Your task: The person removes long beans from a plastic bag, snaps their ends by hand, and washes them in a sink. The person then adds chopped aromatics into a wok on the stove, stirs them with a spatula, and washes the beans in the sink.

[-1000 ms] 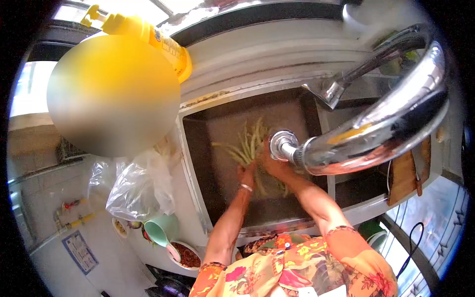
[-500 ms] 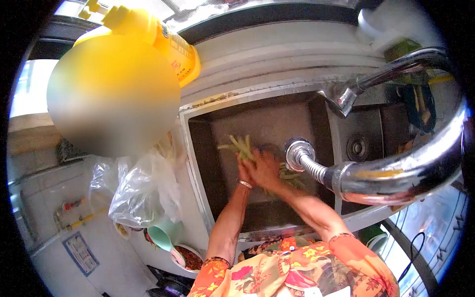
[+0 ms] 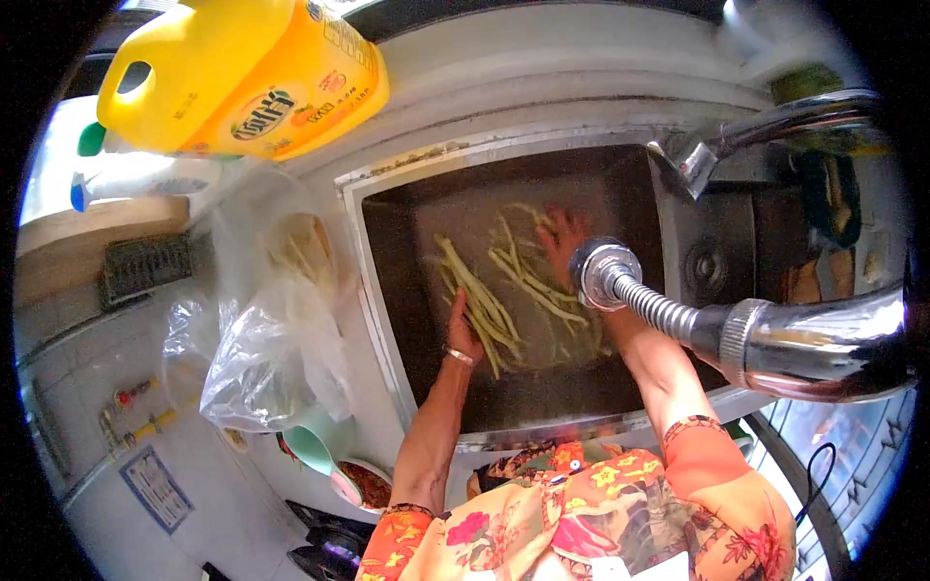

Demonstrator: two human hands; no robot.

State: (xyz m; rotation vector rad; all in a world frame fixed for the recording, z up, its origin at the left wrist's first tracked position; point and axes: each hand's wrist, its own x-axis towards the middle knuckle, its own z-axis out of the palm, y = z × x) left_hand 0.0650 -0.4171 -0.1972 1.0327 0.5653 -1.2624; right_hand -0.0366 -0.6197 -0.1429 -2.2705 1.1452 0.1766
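A loose bundle of long green beans (image 3: 480, 308) lies along my left hand (image 3: 463, 331), at the left side of the dark sink basin (image 3: 523, 412). The thumb rests against the pods, and the other fingers are mostly hidden under them. My right hand (image 3: 567, 242) is at the right of the basin with its fingers spread, beside a second group of green beans (image 3: 531, 276). The spray head of the faucet (image 3: 605, 271) covers part of that hand and wrist. More pods look blurred at the basin's bottom.
The curved metal faucet hose (image 3: 668, 315) reaches in from the right, above my right forearm. A smaller basin (image 3: 712, 271) adjoins on the right. Left of the sink are a clear plastic bag (image 3: 276, 363), a green cup (image 3: 315, 445) and a large yellow jug (image 3: 252, 82).
My hands were together on the beans in the middle of the basin. Now they are apart, the left with a bundle, the right farther back and to the right with spread fingers.
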